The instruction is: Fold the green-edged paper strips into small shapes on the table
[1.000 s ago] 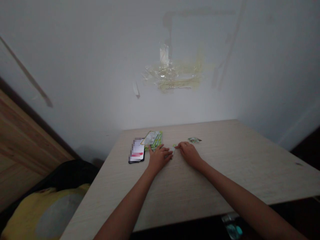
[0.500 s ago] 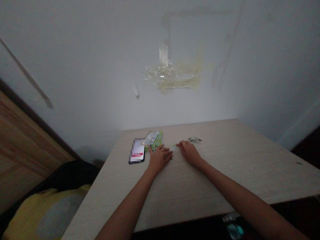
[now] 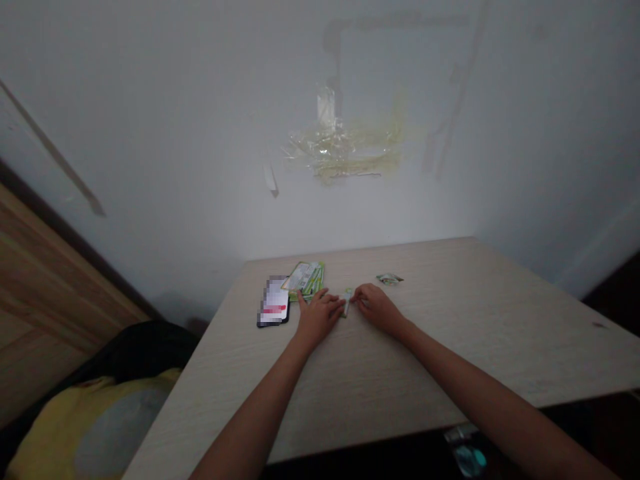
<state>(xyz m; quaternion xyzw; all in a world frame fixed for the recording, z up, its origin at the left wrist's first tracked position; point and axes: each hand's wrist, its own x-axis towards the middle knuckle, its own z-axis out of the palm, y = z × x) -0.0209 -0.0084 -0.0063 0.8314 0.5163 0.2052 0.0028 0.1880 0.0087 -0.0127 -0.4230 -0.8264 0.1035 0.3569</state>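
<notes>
Green-and-white packet [image 3: 347, 304]: laid flat between the hands, partly covered by the left fingertips.
Left hand [image 3: 317, 321]: palm down with fingers spread; the packet seems to be steadied by the fingertips.
Right hand [image 3: 377, 308]: curled, with thumb and fingertips drawn close together beside the packet's right edge; whether anything is pinched cannot be told.
Stack of green packets [image 3: 306, 279]: fanned just beyond the left hand, near its thumb and fingers.
Phone [image 3: 274, 308]: placed left of the left hand, its upper corner overlapped by the stack.
Small crumpled wrapper [image 3: 389, 279]: lying just beyond the right hand.
Counter [image 3: 425, 373]: the packets, phone and wrapper are supported by it, and both hands are rested on it.
Step in hand: by judgement, the packet's edge is being worked while it is held down.
Handling: steady left pressure and a light right touch seem called for, as slipping is possible.
</notes>
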